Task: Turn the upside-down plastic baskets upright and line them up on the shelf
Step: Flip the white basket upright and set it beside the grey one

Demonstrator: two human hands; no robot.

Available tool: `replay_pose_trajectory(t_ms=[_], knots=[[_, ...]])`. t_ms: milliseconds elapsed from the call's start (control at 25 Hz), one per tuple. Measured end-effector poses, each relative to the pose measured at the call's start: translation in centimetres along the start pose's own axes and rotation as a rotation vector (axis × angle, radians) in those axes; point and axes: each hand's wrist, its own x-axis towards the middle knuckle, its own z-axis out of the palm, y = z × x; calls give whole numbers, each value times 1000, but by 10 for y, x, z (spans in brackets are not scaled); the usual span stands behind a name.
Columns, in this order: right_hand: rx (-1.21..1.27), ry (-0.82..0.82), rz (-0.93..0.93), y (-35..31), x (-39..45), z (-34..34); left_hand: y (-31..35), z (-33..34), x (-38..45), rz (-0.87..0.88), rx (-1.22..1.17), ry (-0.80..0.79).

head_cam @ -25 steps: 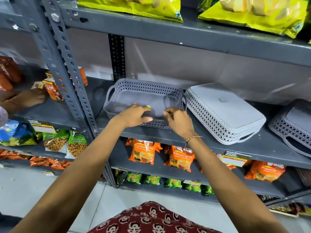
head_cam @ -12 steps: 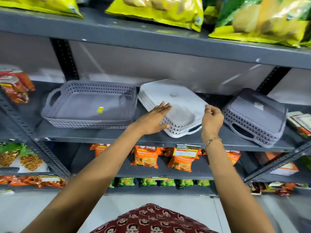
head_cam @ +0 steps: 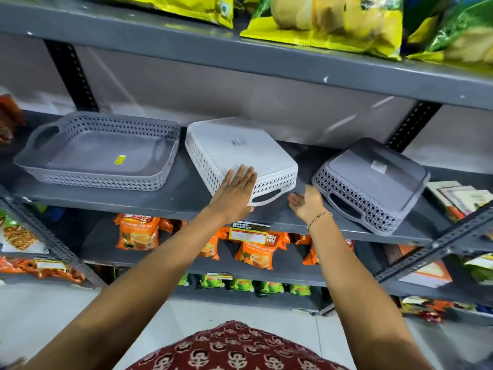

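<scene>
While the white basket point(head_cam: 240, 153) lies inverted mid-shelf, it is pressed by the flat, spread left hand point(head_cam: 234, 192); the right hand point(head_cam: 306, 202), cupped empty, must be hooked under its front-edge handle.

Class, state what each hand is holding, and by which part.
Nothing is gripped. The left hand lies flat on the white basket's near corner; the right hand is open, empty.

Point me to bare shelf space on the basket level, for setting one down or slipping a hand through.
Widest bare patch: between the white basket and the right grey basket, where the right hand hovers. A bare front strip runs along the shelf edge before the upright grey basket. Tight: that basket nearly touches the white one, where the left hand rests.
</scene>
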Motion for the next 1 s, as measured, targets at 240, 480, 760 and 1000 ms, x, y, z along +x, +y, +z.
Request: replay_pose_trajectory(t_ms=[240, 480, 760, 1000], knots=[[-190, -180, 89, -15, -2, 9, -2, 11, -6, -68, -23, -19], [92, -120, -112, -25, -55, 24, 1, 4, -7, -245, -7, 294], [-192, -269, -830, -34, -100, 44, 19, -30, -11, -504, -805, 703], [-1542, -540, -820, -42, -28, 18, 9, -23, -16, -673, -1446, 709]])
